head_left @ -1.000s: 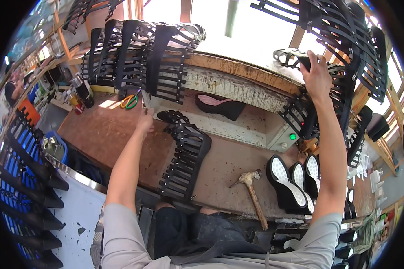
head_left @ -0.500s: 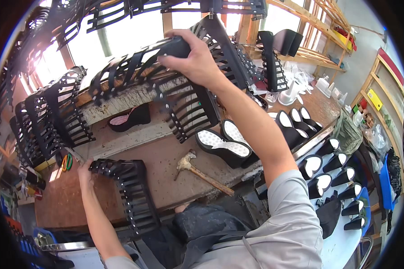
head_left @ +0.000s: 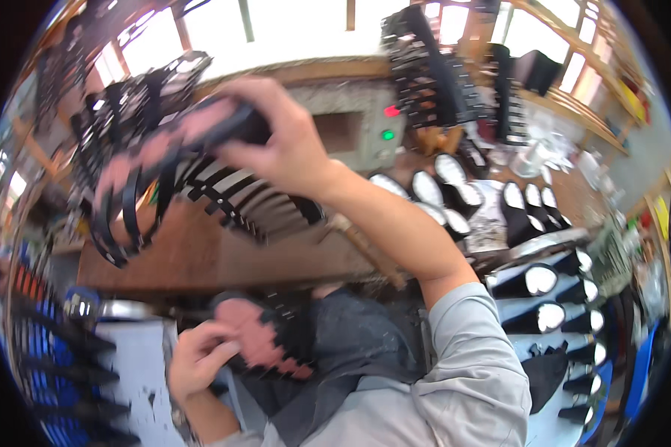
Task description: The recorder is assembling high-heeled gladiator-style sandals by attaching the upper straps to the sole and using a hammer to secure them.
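head view: right hand [head_left: 283, 145] is clenched around a black strappy shoe upper [head_left: 164, 171], raised over the brown bench [head_left: 224, 257], its long axis running down-left. left hand [head_left: 197, 357] grips a pink-lined one [head_left: 265, 339] at the lap, directly below.

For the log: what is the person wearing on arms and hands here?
Both hands are bare: no gloves, rings or watch that I can make out. The right hand leads to a bare forearm, with a light grey sleeve pushed up to about the elbow. The left hand also shows a bare wrist; the picture is blurred.
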`<state>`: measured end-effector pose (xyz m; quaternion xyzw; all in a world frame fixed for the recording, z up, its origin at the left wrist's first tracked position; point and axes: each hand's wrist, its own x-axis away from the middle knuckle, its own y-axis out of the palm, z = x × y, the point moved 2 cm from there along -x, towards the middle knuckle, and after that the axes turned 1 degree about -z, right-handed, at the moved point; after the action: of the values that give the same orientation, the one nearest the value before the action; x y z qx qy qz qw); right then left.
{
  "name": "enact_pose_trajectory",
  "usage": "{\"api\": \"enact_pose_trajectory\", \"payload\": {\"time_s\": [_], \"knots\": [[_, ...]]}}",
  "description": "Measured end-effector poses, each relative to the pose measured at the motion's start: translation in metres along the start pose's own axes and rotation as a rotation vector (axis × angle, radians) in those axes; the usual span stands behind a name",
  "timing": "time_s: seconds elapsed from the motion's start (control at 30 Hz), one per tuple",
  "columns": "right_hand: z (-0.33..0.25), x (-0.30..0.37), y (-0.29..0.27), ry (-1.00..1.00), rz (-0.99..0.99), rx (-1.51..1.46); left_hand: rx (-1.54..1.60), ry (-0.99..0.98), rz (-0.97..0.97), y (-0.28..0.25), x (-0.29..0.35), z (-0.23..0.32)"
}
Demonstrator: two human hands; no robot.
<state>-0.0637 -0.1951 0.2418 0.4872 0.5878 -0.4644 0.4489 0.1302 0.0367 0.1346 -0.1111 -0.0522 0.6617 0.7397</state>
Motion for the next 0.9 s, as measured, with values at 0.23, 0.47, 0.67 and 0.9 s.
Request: {"api": "enact_pose_trajectory", "payload": {"time_s": [0.23, 0.47, 0.67, 0.9], "knots": [[0.095, 0.138, 0.117, 0.954, 0.16, -0.748, -0.321, 0.278, -0.292, 0.076, 0.0, -0.008], [0.146, 0.255, 0.138, 1.225, -0.498, 0.36, -0.03, 0.156, 0.064, 0.055, 0.031, -0.073], [0.198, 0.253, 0.152, 1.345, -0.342, 0.198, 0.033, 0.15, 0.203, 0.054, 0.001, -0.095], [0.233, 0.267, 0.123, 1.202, -0.315, 0.251, 0.336, -0.061, 0.159, 0.055, -0.012, -0.121]]}}
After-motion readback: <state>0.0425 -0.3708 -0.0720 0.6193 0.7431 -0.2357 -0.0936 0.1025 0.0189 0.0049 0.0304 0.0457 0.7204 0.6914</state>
